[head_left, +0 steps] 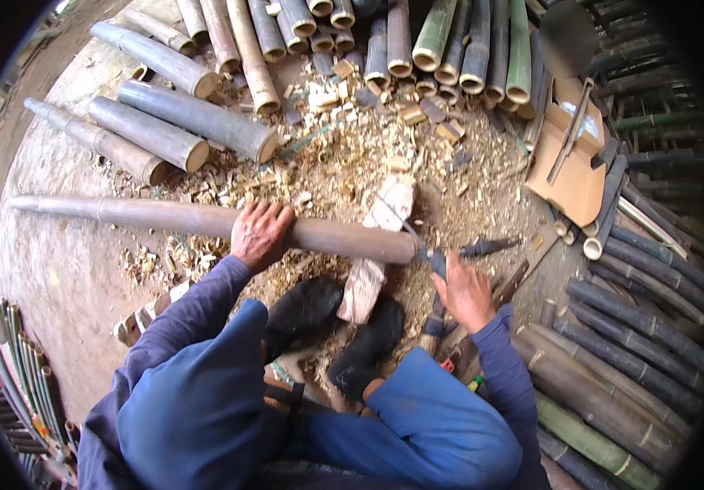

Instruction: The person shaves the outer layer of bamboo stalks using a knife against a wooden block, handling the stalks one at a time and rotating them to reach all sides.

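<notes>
A long brown bamboo pole (164,214) lies crosswise in front of me, its right part resting on a pale wooden block (365,287). My left hand (262,234) is wrapped over the pole from above, left of the block. Close to the pole's right end, my right hand (464,291) is closed round the dark handle of a knife (406,225). The knife's thin blade slants up and left, past the pole's end and over the far part of the block. My fingertips on the handle are partly hidden.
Wood chips (327,171) litter the ground. Cut bamboo lengths (196,126) lie at the far left, with more behind and at the right. An open cardboard box (564,184) sits at the far right. My dark-clad feet (307,310) flank the block; other tools lie near my right hand.
</notes>
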The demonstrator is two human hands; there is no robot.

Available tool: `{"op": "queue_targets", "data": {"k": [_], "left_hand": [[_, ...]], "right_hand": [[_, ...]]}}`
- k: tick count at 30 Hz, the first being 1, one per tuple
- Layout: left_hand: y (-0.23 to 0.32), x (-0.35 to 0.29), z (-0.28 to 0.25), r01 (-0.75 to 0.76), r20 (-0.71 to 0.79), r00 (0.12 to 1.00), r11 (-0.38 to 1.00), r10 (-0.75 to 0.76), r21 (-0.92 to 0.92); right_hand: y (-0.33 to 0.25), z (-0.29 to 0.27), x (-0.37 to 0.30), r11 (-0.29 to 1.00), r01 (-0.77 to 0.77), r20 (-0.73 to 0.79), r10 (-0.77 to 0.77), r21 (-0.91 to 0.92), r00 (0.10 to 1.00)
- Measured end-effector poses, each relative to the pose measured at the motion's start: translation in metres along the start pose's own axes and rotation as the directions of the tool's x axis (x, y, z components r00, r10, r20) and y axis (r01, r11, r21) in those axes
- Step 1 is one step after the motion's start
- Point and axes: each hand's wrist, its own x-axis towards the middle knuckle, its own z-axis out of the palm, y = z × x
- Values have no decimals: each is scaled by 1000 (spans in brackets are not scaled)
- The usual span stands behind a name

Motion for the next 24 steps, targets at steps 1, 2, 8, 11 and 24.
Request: {"op": "queue_targets", "data": {"k": [1,2,8,11,24], "left_hand": [[0,-2,-3,6,-5,1000,1000,-6,2],[-2,-2,-6,16,3,1000,1000,-16,13],[3,4,4,-3,1,1000,1000,3,0],[5,5,-6,78,174,983,995,-66,-66],[-59,17,-54,102,573,817,994,-61,-41]], "right_hand": [[-14,-18,-1,994,16,-10,-15,109,1000],[-23,-29,1,975,40,-23,-36,220,999],[24,35,2,973,28,-112,-2,230,994],[44,40,-7,998,-30,9,30,-64,1000],[8,16,-23,812,48,-219,100,582,971]]}}
